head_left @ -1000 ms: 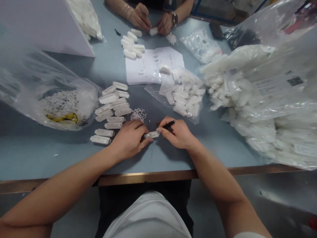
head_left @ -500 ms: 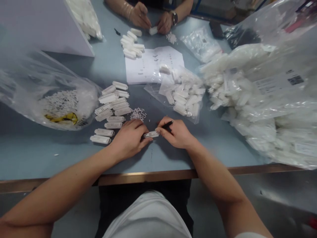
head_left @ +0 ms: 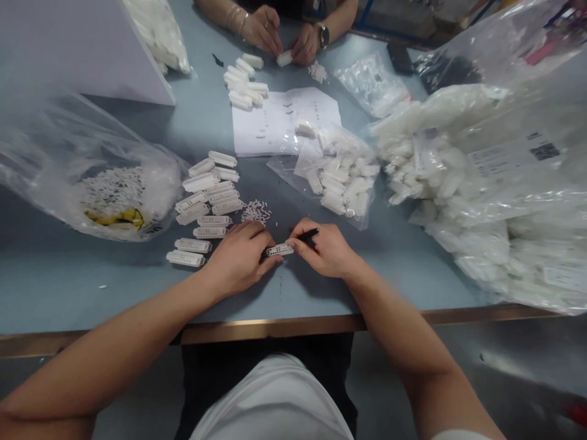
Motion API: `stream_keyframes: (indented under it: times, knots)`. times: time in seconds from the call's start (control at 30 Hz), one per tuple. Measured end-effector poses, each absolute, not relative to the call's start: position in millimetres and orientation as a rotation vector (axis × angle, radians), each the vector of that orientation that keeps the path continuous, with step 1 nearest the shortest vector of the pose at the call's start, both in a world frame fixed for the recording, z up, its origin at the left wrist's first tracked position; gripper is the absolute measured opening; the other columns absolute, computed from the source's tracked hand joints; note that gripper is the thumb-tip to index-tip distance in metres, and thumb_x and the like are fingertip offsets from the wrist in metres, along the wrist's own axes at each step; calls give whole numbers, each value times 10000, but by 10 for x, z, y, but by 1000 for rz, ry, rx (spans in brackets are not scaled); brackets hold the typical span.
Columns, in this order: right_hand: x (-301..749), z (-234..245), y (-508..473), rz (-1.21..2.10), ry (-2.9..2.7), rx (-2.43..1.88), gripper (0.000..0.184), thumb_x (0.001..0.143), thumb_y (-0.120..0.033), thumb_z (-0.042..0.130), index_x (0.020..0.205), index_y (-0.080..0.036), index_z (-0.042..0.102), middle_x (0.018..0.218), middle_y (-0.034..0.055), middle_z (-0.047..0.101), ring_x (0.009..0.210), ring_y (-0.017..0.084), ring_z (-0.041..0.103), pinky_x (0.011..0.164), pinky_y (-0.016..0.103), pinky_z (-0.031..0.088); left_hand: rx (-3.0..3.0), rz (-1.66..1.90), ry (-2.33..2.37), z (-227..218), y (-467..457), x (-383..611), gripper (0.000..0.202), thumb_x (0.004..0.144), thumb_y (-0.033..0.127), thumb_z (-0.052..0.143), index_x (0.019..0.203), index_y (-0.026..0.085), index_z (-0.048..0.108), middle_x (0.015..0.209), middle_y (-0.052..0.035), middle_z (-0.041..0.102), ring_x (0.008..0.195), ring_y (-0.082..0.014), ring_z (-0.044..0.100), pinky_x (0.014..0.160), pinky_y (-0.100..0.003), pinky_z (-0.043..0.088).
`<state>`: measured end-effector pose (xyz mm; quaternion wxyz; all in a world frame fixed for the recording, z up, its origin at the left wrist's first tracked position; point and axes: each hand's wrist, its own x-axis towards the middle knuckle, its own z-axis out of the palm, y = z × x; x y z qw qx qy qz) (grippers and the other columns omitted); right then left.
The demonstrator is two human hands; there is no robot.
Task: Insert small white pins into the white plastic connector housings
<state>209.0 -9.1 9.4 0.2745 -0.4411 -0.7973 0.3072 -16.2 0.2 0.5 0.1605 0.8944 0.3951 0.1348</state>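
A small white plastic connector [head_left: 279, 249] with rows of holes lies between my hands on the grey-blue table [head_left: 137, 281]. My left hand [head_left: 241, 253] is curled and pinches the connector's left end. My right hand [head_left: 323, 247] is closed round a thin black tool [head_left: 308, 234] and its fingertips touch the connector's right end. A little heap of tiny white pins [head_left: 257, 211] lies just beyond my left hand. Several finished-looking white connectors [head_left: 208, 198] lie in rows to the left of it.
A clear bag of tiny white parts [head_left: 114, 195] lies at the left. An open bag of connectors [head_left: 342, 174] and large bags [head_left: 481, 183] fill the right. A printed sheet [head_left: 279, 119] lies mid-table. Across it, another person's hands [head_left: 279, 40] hold a white part.
My right hand has drawn the black tool slightly in toward the connector. My left hand and the connector have stayed in place.
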Motion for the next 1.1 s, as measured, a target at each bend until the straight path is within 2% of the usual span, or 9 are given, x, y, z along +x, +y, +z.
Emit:
stream_keyframes:
  times: [0.2,0.53,0.93,1.1]
  knots:
    - [2071,62,-89,788,-2199,-1125,169,991,-309,500,882,-209,582,796,32,670,719,154,611,676,275,430,2554,385,1126,2,3,-162,226,924,374,661,910,151,690,938,-114,653,953,-309,637,860,-459,525]
    - [2097,106,-112,851,-2086,-1191,206,991,-363,534,892,-210,630,838,34,705,775,169,678,715,280,469,2530,341,1152,15,3,-159,228,914,394,673,910,167,692,955,-111,656,967,-304,637,878,-459,523]
    - [2030,71,-100,807,-2179,-1140,163,987,-309,500,870,-214,564,798,36,668,734,166,609,693,289,438,2520,325,1162,26,3,-154,221,932,379,628,912,169,690,970,-124,664,981,-307,631,889,-470,522]
    - [2056,92,-120,876,-2045,-1184,187,989,-360,545,886,-215,601,788,11,673,689,139,615,670,266,438,2531,320,1153,30,3,-158,225,927,389,650,911,167,688,953,-116,658,973,-303,636,888,-461,524]
